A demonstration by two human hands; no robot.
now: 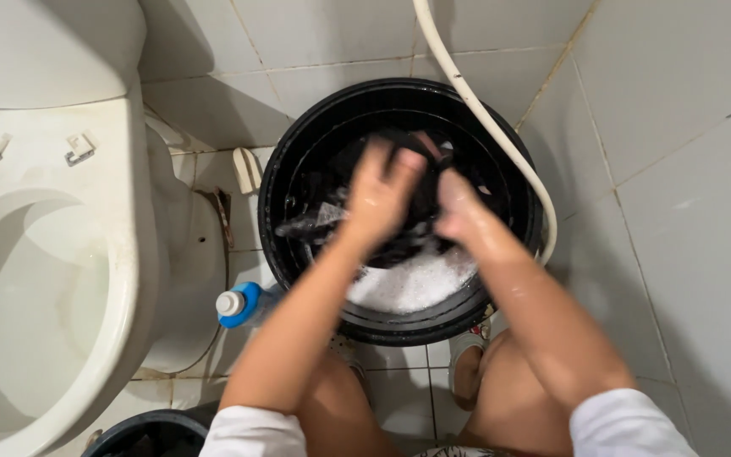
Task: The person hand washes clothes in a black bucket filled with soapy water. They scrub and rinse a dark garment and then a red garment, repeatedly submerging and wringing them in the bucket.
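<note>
A white toilet (52, 245) stands at the far left, and a bottle (243, 305) with a blue neck lies on the tiled floor (687, 254) beside it. In the black basin (298, 152), the left hand (380, 196) has its fingers closed around a dark wet cloth (408, 152). The right hand (460, 210) clutches the same cloth just beside it, above white suds (412, 283). It looks like mid-scrub; the next rub needs a firm hold. Both forearms slope down from the knees, wrists bent. A white hose (501, 140) curves over the rim.
</note>
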